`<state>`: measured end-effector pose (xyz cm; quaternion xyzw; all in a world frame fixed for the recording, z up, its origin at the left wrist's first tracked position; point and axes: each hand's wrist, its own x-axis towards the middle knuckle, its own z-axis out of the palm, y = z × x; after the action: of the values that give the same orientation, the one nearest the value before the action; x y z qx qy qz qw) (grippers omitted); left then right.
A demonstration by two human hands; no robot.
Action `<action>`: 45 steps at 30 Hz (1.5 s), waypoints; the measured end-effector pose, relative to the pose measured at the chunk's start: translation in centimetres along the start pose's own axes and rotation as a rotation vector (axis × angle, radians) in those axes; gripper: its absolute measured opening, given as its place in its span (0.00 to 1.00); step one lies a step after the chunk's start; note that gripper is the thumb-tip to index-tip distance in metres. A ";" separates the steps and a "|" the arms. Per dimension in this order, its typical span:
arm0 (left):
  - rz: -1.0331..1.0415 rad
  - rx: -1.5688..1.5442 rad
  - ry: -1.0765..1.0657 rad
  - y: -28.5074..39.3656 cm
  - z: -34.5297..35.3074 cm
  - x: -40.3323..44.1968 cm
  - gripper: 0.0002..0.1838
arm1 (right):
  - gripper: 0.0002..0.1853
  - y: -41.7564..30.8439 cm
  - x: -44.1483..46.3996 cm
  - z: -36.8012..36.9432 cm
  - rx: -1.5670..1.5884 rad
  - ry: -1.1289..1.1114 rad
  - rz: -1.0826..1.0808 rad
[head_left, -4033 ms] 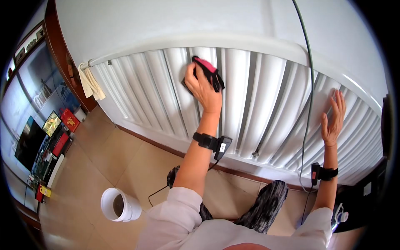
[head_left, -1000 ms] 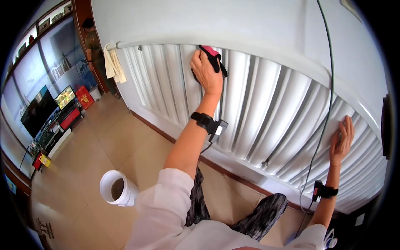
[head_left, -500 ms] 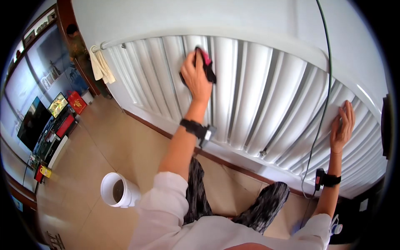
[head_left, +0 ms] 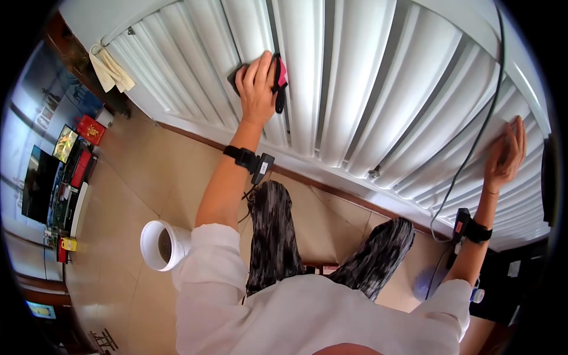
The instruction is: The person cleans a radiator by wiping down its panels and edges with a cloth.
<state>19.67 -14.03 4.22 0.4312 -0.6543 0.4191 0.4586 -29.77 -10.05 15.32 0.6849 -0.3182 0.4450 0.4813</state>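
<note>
A white ribbed radiator [head_left: 361, 71] spans the wall in front of me. My left hand [head_left: 257, 94] is closed over a black and pink cloth [head_left: 280, 77], pressing it against the radiator's ribs left of centre. Dark edges of the cloth show on both sides of the fingers. Far to the right, my right hand [head_left: 504, 157] rests against the ribs with its fingers stretched upward and holds nothing visible. A dark cable [head_left: 480, 133] hangs over the radiator just left of that hand.
A white bucket [head_left: 146, 245] of murky liquid stands on the tiled floor by my left elbow. A cream cloth [head_left: 111, 70] hangs at the radiator's left end. Farther left are a television [head_left: 40, 183] and a red bag [head_left: 90, 129]. A black object [head_left: 509, 272] stands at the lower right.
My left hand has slid the cloth lower along the ribs. My view has tilted down, so the radiator's top edge is mostly out of sight. The right hand stays against the radiator.
</note>
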 end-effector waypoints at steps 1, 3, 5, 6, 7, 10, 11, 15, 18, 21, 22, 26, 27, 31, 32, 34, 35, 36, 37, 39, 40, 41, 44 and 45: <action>0.002 0.053 -0.070 -0.3 0.6 -2.0 0.24 | 0.16 0.1 -0.1 0.2 0.035 0.026 0.004; 0.044 0.078 -0.099 -0.6 1.4 -4.9 0.25 | 0.16 0.4 -0.2 0.4 0.070 0.061 0.018; 0.065 0.053 -0.155 0.1 0.9 -6.9 0.25 | 0.16 0.7 -0.3 0.4 0.048 0.051 -0.008; 0.067 0.054 -0.197 0.3 0.7 -8.0 0.24 | 0.16 0.8 -0.3 0.3 0.024 0.045 -0.032; 0.079 0.048 -0.233 0.5 0.5 -9.0 0.25 | 0.16 0.8 -0.4 0.2 -0.016 0.028 -0.027; 0.106 0.083 -0.310 0.7 0.1 -11.4 0.24 | 0.17 0.8 -0.5 0.3 0.028 0.030 -0.023; 0.174 0.140 -0.311 0.5 0.0 -11.9 0.22 | 0.17 0.8 -0.6 0.3 0.027 0.024 -0.026; 0.288 0.124 -0.439 0.3 -2.4 -12.1 0.21 | 0.17 0.9 -0.9 0.5 0.041 0.008 0.022; 0.391 0.050 -0.527 0.0 -3.7 -12.4 0.22 | 0.18 0.0 -0.6 0.1 -0.055 -0.025 0.045; 0.660 0.077 -0.788 -0.9 -5.0 -13.2 0.18 | 0.18 -0.1 -0.9 -0.2 0.043 -0.033 0.053; 0.659 0.075 -0.784 -1.5 -5.7 -13.5 0.18 | 0.18 -0.9 -1.1 -1.0 0.040 -0.033 0.050; -0.226 -0.215 -0.703 -2.1 -8.3 -11.7 0.12 | 0.16 -6.4 -2.6 -4.8 0.624 0.231 0.492; -0.484 -0.293 -0.504 -1.5 -9.1 -10.0 0.11 | 0.14 -8.1 -3.6 -5.7 0.777 0.226 0.650; -1.150 -0.989 -0.365 4.0 -10.5 -3.8 0.15 | 0.19 -17.7 -5.1 -7.2 1.300 -0.591 0.981; -1.257 -1.020 -0.398 4.3 -9.5 -4.9 0.17 | 0.23 -19.9 -4.8 -6.1 1.366 -0.604 0.979; -1.320 -1.282 -0.460 8.9 -10.4 -2.8 0.19 | 0.34 -23.8 -5.9 -4.9 1.472 -0.743 1.170; -1.252 -1.229 -0.547 11.3 -11.0 -1.8 0.20 | 0.39 -25.8 -7.6 -3.9 1.549 -0.777 1.188; -1.196 -1.146 -0.590 13.4 -11.7 -1.0 0.21 | 0.41 -27.5 -8.1 -3.4 1.719 -0.693 1.269; -1.082 -1.148 -0.612 15.3 -10.7 -2.5 0.23 | 0.39 -28.3 -7.5 -3.9 1.835 -0.666 1.485; -0.960 -1.279 -0.729 18.4 -9.8 -2.7 0.28 | 0.34 -29.3 -6.0 -4.3 2.036 -0.441 1.863; -0.944 -1.393 -0.806 19.9 -10.8 -0.8 0.31 | 0.32 -29.6 -7.1 -3.8 2.053 -0.293 1.973; -0.805 -1.429 -0.823 20.0 -11.4 1.3 0.35 | 0.30 -28.5 -5.9 -4.0 2.031 -0.158 2.082; -0.526 -1.195 -0.562 17.4 -9.6 5.9 0.35 | 0.26 -24.4 -3.5 -3.0 1.662 -0.045 1.543; -0.383 -1.035 -0.435 16.0 -9.3 8.9 0.34 | 0.25 -22.7 -1.5 -2.8 1.426 0.043 1.250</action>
<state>4.87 -2.39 12.47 0.3378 -0.7632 -0.1426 0.5320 -11.61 0.15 5.83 0.5146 -0.2714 0.7242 -0.3701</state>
